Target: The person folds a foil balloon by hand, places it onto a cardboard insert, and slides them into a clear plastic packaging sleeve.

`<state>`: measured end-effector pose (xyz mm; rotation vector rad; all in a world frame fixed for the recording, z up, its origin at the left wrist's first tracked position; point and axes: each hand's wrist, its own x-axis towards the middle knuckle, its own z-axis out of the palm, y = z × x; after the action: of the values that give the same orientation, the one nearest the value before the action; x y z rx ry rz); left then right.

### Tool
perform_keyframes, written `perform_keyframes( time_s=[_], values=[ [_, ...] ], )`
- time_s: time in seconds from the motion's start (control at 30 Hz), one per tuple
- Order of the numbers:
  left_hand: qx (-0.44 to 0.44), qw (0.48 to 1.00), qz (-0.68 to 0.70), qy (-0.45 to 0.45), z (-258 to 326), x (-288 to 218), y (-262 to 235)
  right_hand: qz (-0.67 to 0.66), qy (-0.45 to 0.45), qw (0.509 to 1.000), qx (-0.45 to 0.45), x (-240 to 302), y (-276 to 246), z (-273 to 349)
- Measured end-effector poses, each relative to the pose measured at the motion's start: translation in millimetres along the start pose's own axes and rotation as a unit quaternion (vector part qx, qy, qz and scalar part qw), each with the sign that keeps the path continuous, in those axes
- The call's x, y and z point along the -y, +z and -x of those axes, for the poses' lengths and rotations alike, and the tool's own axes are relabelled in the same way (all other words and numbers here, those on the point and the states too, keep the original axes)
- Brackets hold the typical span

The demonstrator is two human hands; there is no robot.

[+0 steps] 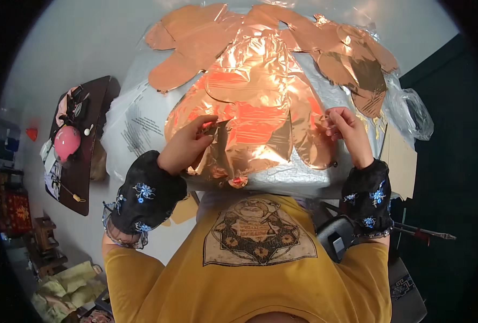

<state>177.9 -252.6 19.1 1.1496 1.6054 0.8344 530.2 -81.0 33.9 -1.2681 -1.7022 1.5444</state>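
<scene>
A large flat sheet of shiny copper-coloured foil (255,107), which looks like a deflated foil balloon with rounded lobes, lies creased across the work surface in front of me. My left hand (187,144) is closed on its near left part, with thumb and fingers pinching a raised dark fold. Beside the foil's right lobe (314,142), my right hand (350,132) has thumb and fingers pressed together. What those fingertips hold, if anything, is too small to make out. A small red spot (238,182) shows at the foil's near edge.
Clear plastic wrapping (134,121) lies beneath and around the foil. More copper foil lobes (187,46) spread along the far side. Cardboard (400,161) stands at the right edge. On a dark side table (91,156) at left sits a pink round object (67,142).
</scene>
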Motion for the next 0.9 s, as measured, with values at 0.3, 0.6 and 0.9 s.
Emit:
perform_keyframes(
  time_s=[0.3, 0.6, 0.9],
  values=[
    [-0.016, 1.0, -0.011, 0.007, 1.2, 3.8, -9.0, -0.018, 0.001, 1.0, 0.002, -14.1, 1.0, 9.0],
    [-0.002, 1.0, -0.01, -0.01, -1.9, -3.7, -19.3, -0.017, 0.018, 1.0, -0.016, -14.8, -1.0, 13.4],
    [-0.005, 1.0, 0.0, 0.021, -7.1, 1.2, -18.7, -0.033, 0.031, 0.999, -0.02, -15.0, 0.5, 14.8]
  ],
)
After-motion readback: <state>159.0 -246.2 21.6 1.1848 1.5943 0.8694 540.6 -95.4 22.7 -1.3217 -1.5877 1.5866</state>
